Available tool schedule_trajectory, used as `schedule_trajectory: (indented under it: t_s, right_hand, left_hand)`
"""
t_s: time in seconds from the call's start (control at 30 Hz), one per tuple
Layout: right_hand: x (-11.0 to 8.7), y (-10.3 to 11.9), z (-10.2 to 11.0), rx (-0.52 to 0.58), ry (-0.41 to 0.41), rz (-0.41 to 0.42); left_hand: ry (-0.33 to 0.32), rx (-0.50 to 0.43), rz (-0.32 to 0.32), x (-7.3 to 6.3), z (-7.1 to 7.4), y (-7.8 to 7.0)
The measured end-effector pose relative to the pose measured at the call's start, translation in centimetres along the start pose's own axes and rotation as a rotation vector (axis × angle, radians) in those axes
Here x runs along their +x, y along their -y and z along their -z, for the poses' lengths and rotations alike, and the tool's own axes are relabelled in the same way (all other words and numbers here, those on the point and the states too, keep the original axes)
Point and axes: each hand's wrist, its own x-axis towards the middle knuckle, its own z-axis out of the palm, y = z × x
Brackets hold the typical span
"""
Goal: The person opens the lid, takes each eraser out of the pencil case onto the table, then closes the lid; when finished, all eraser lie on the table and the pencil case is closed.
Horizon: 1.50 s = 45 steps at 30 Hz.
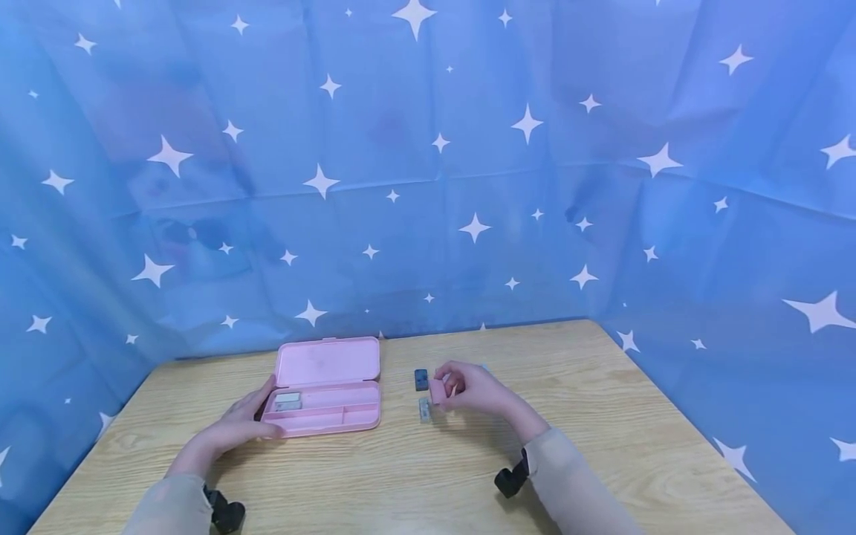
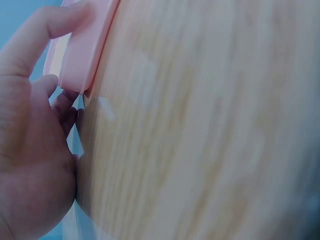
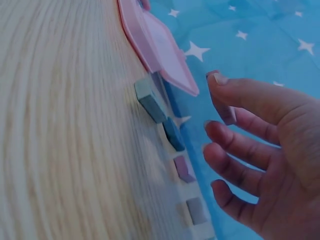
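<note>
An open pink pencil case (image 1: 361, 417) lies on the table, its lid (image 1: 328, 360) folded back. My left hand (image 1: 234, 427) grips its left end, thumb at the front corner and fingers along the far side; in the left wrist view the thumb presses the case (image 2: 82, 62). Whitish-grey eraser-like blocks (image 1: 287, 406) sit in the rear compartment. To the right of the case, my right hand (image 1: 476, 388) pinches a small pink eraser-like block (image 1: 438, 391) between thumb and fingers. Beside it on the table are a dark blue block (image 1: 420, 380) and a grey-green block (image 1: 424, 410).
A light blue piece (image 1: 484, 367) shows partly behind my right hand. In the right wrist view a purplish-pink block (image 3: 183, 169) and a grey block (image 3: 196, 211) stand in a row. A blue star-patterned cloth (image 1: 401, 223) hangs behind the wooden table (image 1: 374, 490).
</note>
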Motion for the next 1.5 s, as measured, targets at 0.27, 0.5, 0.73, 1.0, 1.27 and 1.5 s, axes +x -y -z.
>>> schedule_trajectory:
  t_s: [0.27, 0.5, 0.73, 1.0, 1.27, 1.5]
  right_hand:
    - [-0.2, -0.8, 0.0, -0.018, 0.010, -0.041]
    - [-0.3, -1.4, 0.0, -0.028, 0.017, -0.063]
    - [-0.3, -1.8, -0.3, -0.052, 0.012, -0.070]
    - [-0.3, -1.8, -0.6, -0.074, 0.006, -0.096]
    - [-0.3, -2.0, -0.7, -0.109, 0.012, -0.117]
    - [-0.3, -2.0, -0.8, -0.121, 0.019, -0.103]
  left_hand:
    - [0.007, -0.003, 0.011, -0.1, 0.0, -0.1]
    - [0.006, 0.000, 0.005, 0.0, 0.0, 0.2]
    - [-0.001, 0.004, 0.023, 0.0, 0.0, 0.1]
    - [0.011, 0.000, 0.021, 0.0, 0.2, 0.1]
    - [0.010, 0.003, 0.006, 0.1, 0.3, 0.1]
    - [0.010, -0.003, -0.001, 0.0, 0.1, 0.0]
